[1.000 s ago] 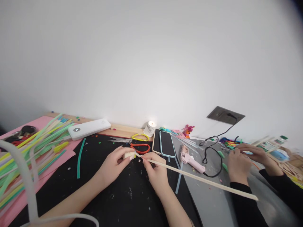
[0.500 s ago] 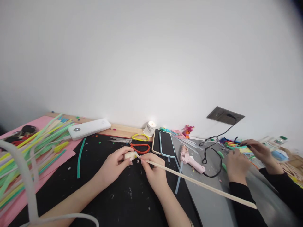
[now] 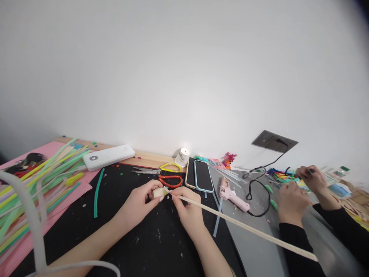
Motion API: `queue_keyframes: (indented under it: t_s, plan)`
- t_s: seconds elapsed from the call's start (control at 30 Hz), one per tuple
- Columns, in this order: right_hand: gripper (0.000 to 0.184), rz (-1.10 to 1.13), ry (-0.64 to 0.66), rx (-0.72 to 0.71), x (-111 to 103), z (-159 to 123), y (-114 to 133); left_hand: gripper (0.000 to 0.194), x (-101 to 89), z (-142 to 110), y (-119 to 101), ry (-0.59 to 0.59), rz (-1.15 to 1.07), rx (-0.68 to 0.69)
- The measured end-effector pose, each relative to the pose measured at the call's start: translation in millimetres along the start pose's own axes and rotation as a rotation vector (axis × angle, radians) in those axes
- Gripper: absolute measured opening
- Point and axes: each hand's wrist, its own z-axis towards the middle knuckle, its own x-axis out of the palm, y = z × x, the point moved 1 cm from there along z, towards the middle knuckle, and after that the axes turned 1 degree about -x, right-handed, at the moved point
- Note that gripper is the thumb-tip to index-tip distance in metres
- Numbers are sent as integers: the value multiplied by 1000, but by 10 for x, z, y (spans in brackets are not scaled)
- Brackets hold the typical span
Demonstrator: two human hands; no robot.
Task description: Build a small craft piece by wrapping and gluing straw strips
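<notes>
Between the fingers of my left hand is a small cream-coloured coil, wound from what looks like pipe cleaner, with a bit of yellow at its right end. My right hand pinches a long cream pipe cleaner close to the coil. Its free length slants down to the right, past the table mat's edge and in front of a co-worker's sleeve. Both hands are closed and nearly touch above the black mat. Just behind them lie scissors with one red and one yellow handle loop.
Pipe cleaners lie heaped on pink sheets at left, near a white device and a teal pipe cleaner. Behind are a paper cup and phone. A corded pink glue gun separates me from a co-worker's hands.
My left fingers have turned the cream coil slightly, while my right hand stays almost still. The long pipe cleaner's free end has dropped lower. The co-worker's far hand has lifted away from the near one.
</notes>
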Motion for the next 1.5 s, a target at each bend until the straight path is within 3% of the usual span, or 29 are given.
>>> queue_keyframes:
  t_s: [0.3, 0.53, 1.07, 1.5]
  plan:
    - [16, 7, 15, -9, -5, 0, 4, 21, -12, -9, -27, 7, 10, 4]
    - [16, 7, 15, -12, -3, -2, 6, 33, 19, -8, 34, -36, -34, -10]
    - [16, 10, 34, -45, -10, 11, 30, 22, -21, -15, -41, -71, 54, 0]
    - [14, 5, 19, -115, -6, -1, 35, 24, -33, -19, -47, -57, 79, 16]
